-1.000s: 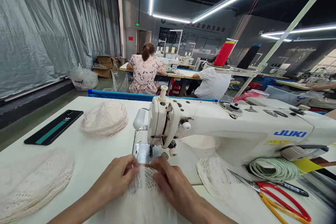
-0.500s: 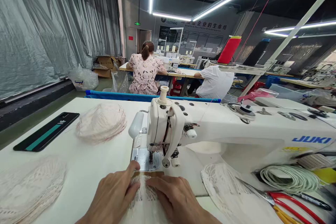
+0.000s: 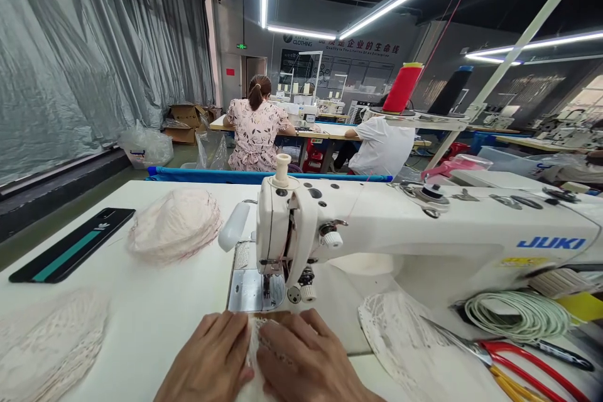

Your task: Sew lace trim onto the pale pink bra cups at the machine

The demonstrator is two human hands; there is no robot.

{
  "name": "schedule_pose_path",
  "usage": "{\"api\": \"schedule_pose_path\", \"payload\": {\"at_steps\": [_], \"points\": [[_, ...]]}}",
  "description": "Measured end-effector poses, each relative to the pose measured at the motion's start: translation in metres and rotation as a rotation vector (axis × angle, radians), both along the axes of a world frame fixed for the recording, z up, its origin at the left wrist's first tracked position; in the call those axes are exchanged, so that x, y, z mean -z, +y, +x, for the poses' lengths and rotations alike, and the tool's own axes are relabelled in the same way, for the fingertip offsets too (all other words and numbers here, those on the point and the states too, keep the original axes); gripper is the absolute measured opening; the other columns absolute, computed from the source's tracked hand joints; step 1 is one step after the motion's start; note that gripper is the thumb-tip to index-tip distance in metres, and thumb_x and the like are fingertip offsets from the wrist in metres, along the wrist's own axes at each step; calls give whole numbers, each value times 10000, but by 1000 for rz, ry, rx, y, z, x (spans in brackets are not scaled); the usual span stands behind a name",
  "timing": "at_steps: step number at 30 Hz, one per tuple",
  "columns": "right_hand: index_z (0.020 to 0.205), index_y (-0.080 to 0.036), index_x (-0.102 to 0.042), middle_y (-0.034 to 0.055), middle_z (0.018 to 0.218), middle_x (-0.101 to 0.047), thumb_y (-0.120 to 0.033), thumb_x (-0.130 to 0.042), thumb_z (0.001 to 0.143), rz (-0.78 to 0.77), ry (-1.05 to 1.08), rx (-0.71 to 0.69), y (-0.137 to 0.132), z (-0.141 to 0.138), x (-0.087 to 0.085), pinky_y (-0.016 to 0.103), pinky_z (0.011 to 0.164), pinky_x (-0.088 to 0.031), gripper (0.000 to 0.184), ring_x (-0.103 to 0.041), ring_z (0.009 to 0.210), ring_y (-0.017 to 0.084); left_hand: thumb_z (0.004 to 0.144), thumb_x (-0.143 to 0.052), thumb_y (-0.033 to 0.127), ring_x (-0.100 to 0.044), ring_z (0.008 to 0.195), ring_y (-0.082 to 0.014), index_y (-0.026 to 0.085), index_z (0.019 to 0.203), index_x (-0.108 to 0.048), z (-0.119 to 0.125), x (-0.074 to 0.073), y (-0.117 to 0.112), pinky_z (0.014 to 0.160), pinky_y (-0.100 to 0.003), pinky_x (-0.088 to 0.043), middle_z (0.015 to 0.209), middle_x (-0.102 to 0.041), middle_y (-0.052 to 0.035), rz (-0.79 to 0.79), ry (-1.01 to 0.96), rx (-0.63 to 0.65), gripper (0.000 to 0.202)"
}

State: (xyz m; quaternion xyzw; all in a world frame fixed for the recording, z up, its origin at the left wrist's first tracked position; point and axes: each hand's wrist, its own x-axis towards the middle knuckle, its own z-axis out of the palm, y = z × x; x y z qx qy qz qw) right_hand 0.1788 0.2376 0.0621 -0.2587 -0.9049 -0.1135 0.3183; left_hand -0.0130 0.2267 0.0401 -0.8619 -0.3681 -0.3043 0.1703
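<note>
Head view: left hand [image 3: 211, 361] and right hand [image 3: 304, 364] lying side by side on white lace piece [image 3: 257, 334], just in front of sewing machine [image 3: 377, 232]; fingers [image 3: 233, 330] extended flat, pressing not gripping, seemingly to keep lace smooth.

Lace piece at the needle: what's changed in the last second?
Both hands closed in toward each other: the left hand and right hand now nearly touch, covering most of the lace piece, which earlier showed wide between them. Both stay pressed flat on it just before the presser foot. The lace stacks, phone and scissors lie unmoved.
</note>
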Motion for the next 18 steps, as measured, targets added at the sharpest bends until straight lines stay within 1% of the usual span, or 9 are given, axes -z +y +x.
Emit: {"api": "schedule_pose_path", "payload": {"at_steps": [1,3,5,7,9,12,15,18], "points": [[719,-165,-556,22,759,-630,-179,-518,858,19,7,-31,1,1,1,288,592,-336,145,-528,693,154,921,-326,114,-572,748,-184,134,925,-606,0,1,1,702,-324,-341,801,-655,-39,-13,8,1,281],[756,-161,-577,20,736,-635,-264,-553,871,1,-18,-24,3,4,5,309,622,-335,157,-526,710,164,930,-341,156,-577,764,-182,146,933,-598,-1,1,5,735,-332,-337,829,-662,-35,-26,20,-12,257],[825,-158,-597,36,775,-653,-377,-588,861,-41,-61,46,5,9,8,331,656,-336,222,-526,724,178,925,-385,180,-581,762,-165,174,908,-582,-2,0,14,765,-331,-327,837,-661,-13,-31,36,-1,198],[867,-159,-604,52,836,-669,-433,-610,841,-58,-98,119,9,12,9,345,684,-333,276,-526,738,186,899,-430,170,-584,754,-145,202,856,-561,-2,-1,26,787,-325,-314,823,-646,16,-57,22,23,141],[890,-168,-608,54,851,-676,-454,-623,826,-57,-123,180,12,15,7,351,704,-327,294,-526,752,194,857,-451,128,-588,752,-134,219,817,-539,-1,-1,39,797,-316,-312,802,-624,39,-102,-4,48,133],[920,-192,-607,28,796,-672,-457,-656,802,-80,-143,244,19,18,3,351,728,-320,294,-530,772,202,797,-447,87,-598,777,-143,229,774,-520,1,1,53,805,-314,-334,803,-606,47,-146,-21,66,161],[921,-200,-603,13,746,-664,-469,-660,798,-85,-131,249,23,20,0,347,722,-315,301,-537,769,197,757,-444,83,-603,763,-154,226,724,-508,0,5,57,797,-323,-362,774,-603,48,-167,-23,85,161],[937,-195,-604,16,741,-666,-487,-645,805,-50,-109,229,26,21,-1,348,718,-313,323,-541,756,191,760,-427,73,-597,769,-162,219,704,-501,-1,9,56,818,-351,-368,780,-606,32,-224,-11,72,173]]}}
